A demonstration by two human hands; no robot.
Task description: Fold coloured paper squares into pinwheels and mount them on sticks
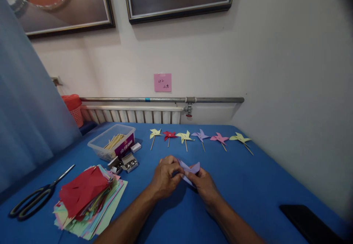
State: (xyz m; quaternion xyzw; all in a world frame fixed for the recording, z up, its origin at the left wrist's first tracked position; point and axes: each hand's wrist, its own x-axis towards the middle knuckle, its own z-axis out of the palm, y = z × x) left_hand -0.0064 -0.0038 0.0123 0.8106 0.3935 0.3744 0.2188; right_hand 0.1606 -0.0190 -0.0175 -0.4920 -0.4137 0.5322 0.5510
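Note:
Between my two hands, above the blue tabletop, is a purple paper pinwheel with some of its corners folded inward. My left hand is closed in a pinch at its left edge and centre; whether a pin is between those fingers I cannot make out. My right hand grips the right side, thumb on the front of the paper. Left of my hands stand small open boxes of metal pushpins. Beyond my hands lies a row of several finished pinwheels on sticks, among them a purple one.
A stack of cut coloured paper lies at left, beside black-handled scissors. Behind it stands a clear plastic tub of wooden sticks. A dark flat object lies at the near right. A wall and pipe border the blue table.

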